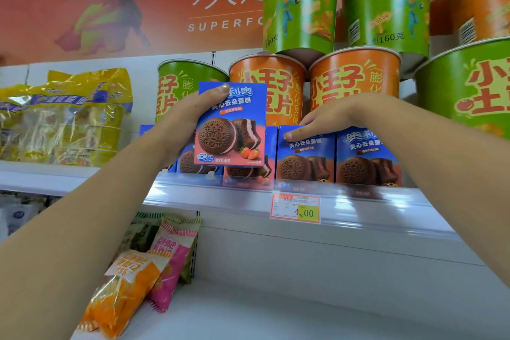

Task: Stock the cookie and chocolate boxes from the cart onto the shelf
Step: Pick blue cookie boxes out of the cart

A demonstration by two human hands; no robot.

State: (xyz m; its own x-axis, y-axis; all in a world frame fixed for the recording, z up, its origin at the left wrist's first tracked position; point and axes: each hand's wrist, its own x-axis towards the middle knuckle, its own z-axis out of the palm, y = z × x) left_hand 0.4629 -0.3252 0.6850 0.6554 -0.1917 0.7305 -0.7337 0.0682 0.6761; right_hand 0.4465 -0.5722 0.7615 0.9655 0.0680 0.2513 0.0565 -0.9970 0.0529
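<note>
The strawberry cookie box point(230, 124) sat dead centre of the frame, held upright just in front of the shelf row, its lower edge overlapping the boxes standing behind. The left hand point(185, 119) gripped it from the left, thumb clamped across the top of its face, the other fingers hidden behind it. To its right, the right hand point(328, 117) lay on the chocolate box point(305, 160), fingers point(310, 122) stretched out over its top, grasping nothing. A second chocolate box point(367, 163) stood touching that one, further right. Below centre, a price tag point(295, 208) hung on the shelf rail point(209, 197). Chip tubs point(271, 85) were stacked behind; yellow bags point(71, 119) lay at middle left.
</note>
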